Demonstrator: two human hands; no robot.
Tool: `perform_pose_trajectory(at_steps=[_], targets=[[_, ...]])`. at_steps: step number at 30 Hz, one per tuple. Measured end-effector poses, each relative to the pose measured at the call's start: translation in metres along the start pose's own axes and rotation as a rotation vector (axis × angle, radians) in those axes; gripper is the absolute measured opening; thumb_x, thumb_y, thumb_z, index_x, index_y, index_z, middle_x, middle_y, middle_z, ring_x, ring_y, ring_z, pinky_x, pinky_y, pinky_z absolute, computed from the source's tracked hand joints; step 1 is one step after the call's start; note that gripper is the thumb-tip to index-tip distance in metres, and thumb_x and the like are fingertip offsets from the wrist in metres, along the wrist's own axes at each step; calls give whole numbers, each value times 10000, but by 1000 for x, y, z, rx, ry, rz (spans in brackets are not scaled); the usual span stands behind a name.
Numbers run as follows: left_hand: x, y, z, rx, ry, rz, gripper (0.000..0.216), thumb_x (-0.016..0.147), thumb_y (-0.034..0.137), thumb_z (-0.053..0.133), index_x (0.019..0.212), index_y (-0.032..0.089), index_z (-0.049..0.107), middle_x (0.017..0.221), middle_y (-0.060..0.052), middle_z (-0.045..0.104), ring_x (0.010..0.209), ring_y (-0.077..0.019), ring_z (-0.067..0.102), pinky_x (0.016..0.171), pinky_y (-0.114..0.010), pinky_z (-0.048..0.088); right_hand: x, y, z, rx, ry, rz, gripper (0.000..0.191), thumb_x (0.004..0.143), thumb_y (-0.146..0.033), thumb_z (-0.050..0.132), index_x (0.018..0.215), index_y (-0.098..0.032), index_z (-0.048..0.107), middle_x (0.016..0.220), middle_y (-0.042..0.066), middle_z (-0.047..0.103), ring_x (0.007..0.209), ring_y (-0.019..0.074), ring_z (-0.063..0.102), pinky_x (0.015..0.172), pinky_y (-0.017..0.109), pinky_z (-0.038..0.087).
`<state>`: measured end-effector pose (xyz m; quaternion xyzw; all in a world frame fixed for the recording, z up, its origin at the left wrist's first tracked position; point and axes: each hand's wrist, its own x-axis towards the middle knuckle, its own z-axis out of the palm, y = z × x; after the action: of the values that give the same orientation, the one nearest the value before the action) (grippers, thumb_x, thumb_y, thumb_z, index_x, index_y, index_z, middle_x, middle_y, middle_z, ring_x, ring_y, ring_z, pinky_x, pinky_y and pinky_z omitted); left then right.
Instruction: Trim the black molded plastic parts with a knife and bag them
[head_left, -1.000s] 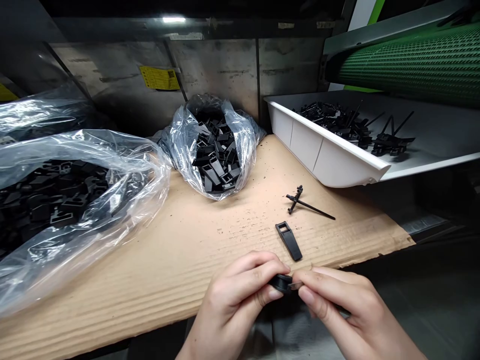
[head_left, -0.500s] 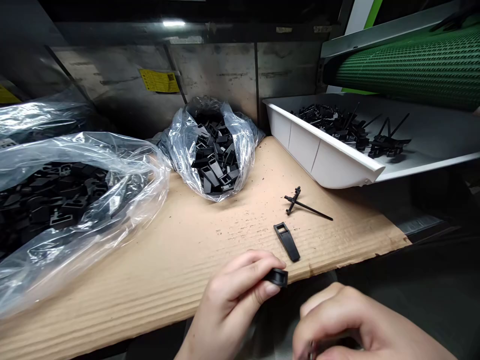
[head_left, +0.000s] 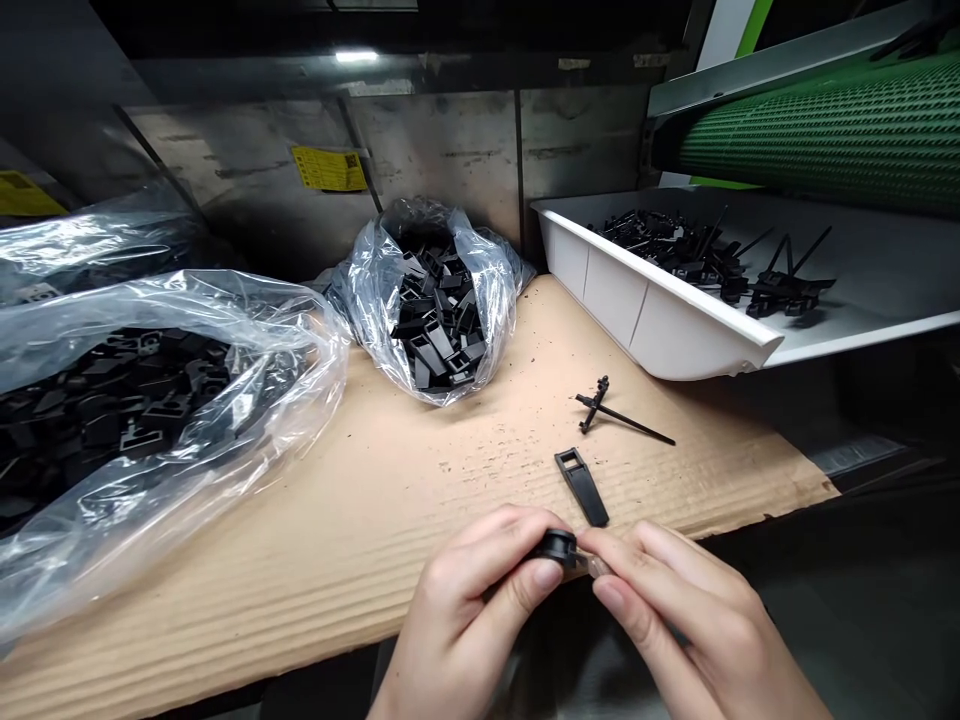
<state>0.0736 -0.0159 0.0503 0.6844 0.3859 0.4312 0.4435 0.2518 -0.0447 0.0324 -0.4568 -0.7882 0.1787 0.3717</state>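
Observation:
Low in the view, my left hand (head_left: 480, 600) pinches a small black plastic part (head_left: 556, 547) between thumb and fingers, its end facing right. My right hand (head_left: 686, 610) is closed on a small pale, partly shiny piece (head_left: 595, 565), whose thin tip meets the black part's right end; most of it is hidden by the fingers, so its kind is unclear. Just beyond the hands, a flat tapered black clip (head_left: 583, 487) with a square window lies on the cardboard. Farther back rests a thin black sprue (head_left: 600, 408) with a long stem.
Cardboard (head_left: 420, 450) covers the work surface. Clear plastic bags of black parts stand at the left (head_left: 300, 400) and back middle (head_left: 495, 320). A white tray (head_left: 667, 325) with black sprues is at the right, below a green conveyor belt (head_left: 825, 130).
My right hand has moved up and left, bringing the small pale piece against the black part in my left hand. The view has shifted slightly; the clip and sprue lie as before.

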Motion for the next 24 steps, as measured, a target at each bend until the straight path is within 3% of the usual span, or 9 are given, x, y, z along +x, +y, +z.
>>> perform_pose_trajectory(at_steps=[3, 7, 13, 18, 24], targets=[[0, -1, 0, 17, 4, 51, 213, 838, 77, 590, 914, 240, 705, 886, 12, 700, 855, -143, 640, 761, -161, 476, 2, -2, -1, 18, -65, 65, 280, 924, -176, 422, 1130, -212, 608, 797, 39, 629, 740, 166, 631, 642, 254, 520], [0, -3, -1, 15, -28, 89, 230, 836, 70, 591, 939, 244, 701, 863, 18, 694, 826, -132, 639, 755, -157, 471, 3, -2, -2, -17, -55, 88, 249, 919, -172, 419, 1030, -202, 640, 775, 45, 626, 724, 172, 625, 643, 259, 515], [1, 1, -3, -78, -88, -83, 153, 853, 160, 575, 785, 182, 711, 746, -11, 674, 692, -150, 614, 623, -193, 458, 3, 3, 8, -56, 144, -64, 140, 867, -110, 523, 954, -157, 622, 732, 42, 622, 654, 148, 593, 588, 248, 482], [-1, 6, -4, -152, -224, -163, 201, 879, 211, 537, 763, 169, 695, 737, -24, 657, 723, -175, 610, 683, -233, 453, 3, 10, 15, -162, 300, -86, 125, 846, -85, 554, 941, -108, 633, 696, 60, 618, 631, 158, 590, 577, 259, 474], [0, -1, -3, -50, -121, 51, 201, 851, 114, 591, 947, 239, 715, 924, -15, 683, 869, -159, 649, 780, -187, 483, 1, 0, 1, 148, 185, 123, 175, 899, -166, 484, 932, -204, 652, 776, 15, 620, 691, 124, 631, 599, 179, 499]])
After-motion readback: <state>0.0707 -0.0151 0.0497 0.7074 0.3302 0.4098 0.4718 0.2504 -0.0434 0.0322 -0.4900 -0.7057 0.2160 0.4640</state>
